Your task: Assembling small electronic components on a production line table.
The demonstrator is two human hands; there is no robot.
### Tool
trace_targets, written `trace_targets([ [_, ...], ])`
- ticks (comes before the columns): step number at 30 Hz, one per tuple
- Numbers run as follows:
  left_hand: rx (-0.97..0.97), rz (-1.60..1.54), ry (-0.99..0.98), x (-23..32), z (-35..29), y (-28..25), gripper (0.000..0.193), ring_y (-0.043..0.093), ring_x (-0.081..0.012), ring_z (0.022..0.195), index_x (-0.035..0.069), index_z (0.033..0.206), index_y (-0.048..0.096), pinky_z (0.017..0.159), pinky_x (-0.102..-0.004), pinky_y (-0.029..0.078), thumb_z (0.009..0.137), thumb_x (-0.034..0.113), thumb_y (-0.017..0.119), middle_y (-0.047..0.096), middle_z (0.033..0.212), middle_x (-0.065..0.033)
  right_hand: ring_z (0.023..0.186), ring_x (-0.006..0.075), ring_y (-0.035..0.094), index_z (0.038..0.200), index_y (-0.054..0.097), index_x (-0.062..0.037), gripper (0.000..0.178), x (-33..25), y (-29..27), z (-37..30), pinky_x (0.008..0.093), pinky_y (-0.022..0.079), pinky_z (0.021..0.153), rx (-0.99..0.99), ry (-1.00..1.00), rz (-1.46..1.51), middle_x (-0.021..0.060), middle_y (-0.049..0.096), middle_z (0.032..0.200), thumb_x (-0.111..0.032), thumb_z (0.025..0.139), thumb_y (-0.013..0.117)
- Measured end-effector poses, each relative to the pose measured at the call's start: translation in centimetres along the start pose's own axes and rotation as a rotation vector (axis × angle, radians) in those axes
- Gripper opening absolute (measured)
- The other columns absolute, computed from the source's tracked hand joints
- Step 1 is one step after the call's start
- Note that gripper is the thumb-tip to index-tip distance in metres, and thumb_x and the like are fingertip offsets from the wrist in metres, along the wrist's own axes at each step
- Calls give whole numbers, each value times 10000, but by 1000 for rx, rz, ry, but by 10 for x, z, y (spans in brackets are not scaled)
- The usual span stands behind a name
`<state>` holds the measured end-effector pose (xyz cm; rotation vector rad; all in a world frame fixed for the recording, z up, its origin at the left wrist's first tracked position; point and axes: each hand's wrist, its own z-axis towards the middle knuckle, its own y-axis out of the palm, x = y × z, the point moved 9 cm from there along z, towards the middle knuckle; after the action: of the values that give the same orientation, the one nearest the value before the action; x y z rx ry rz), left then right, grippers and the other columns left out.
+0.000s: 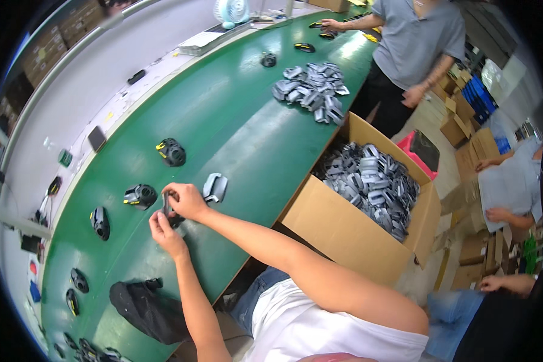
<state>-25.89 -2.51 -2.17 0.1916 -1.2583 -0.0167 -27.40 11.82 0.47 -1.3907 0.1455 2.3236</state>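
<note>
My right hand and my left hand are close together over the green table. Between their fingertips they pinch a small dark grey plastic part, partly covered by the fingers. Just right of my right hand lies a light grey bracket-shaped plastic part. To the left of the hands sits a black rounded housing with yellow tabs. A similar black and yellow housing stands farther back. Something dark beneath my hands is mostly hidden.
A cardboard box full of grey parts stands against the table's right edge. A pile of grey parts lies farther along the green table. A black cloth bag is near my left forearm. A co-worker stands at the far end.
</note>
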Motion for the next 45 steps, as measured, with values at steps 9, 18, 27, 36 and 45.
trace_targets([
  [9, -15, -8, 26, 6, -2, 6, 199, 519, -76, 661, 1, 938, 519, 613, -216, 408, 928, 187, 450, 571, 730, -29, 545, 147, 614, 890, 603, -6, 169, 7, 1, 3, 272, 476, 520, -26, 87, 21, 95, 645, 720, -130, 777, 624],
  [18, -53, -11, 21, 4, -1, 16, 197, 453, -59, 595, -3, 912, 515, 550, -203, 362, 923, 187, 465, 502, 662, -1, 533, 137, 599, 830, 614, -7, 193, 8, 1, 2, 262, 461, 515, -102, 90, 23, 90, 629, 652, -185, 769, 650],
  [27, 39, 191, 40, 6, -7, 0, 178, 462, -62, 625, -2, 873, 542, 556, -217, 381, 886, 175, 525, 516, 686, -6, 626, 122, 611, 852, 617, -8, 116, 12, 10, -4, 276, 482, 571, -90, 66, -22, 115, 627, 691, -64, 766, 562],
  [36, 114, 179, 132, 26, -1, 7, 174, 500, -72, 602, -7, 863, 563, 534, -238, 416, 836, 163, 590, 571, 684, -45, 624, 105, 596, 876, 620, -1, 116, 26, 7, 7, 251, 482, 591, -130, 156, 93, 61, 638, 712, -52, 779, 581],
  [45, 154, 247, 138, 27, -3, 11, 183, 553, -393, 741, -5, 818, 527, 628, -415, 441, 814, 177, 541, 564, 774, -209, 741, 112, 548, 1002, 598, 11, 265, 53, 4, 10, 240, 463, 684, -228, 105, 75, 61, 604, 863, 35, 749, 522],
])
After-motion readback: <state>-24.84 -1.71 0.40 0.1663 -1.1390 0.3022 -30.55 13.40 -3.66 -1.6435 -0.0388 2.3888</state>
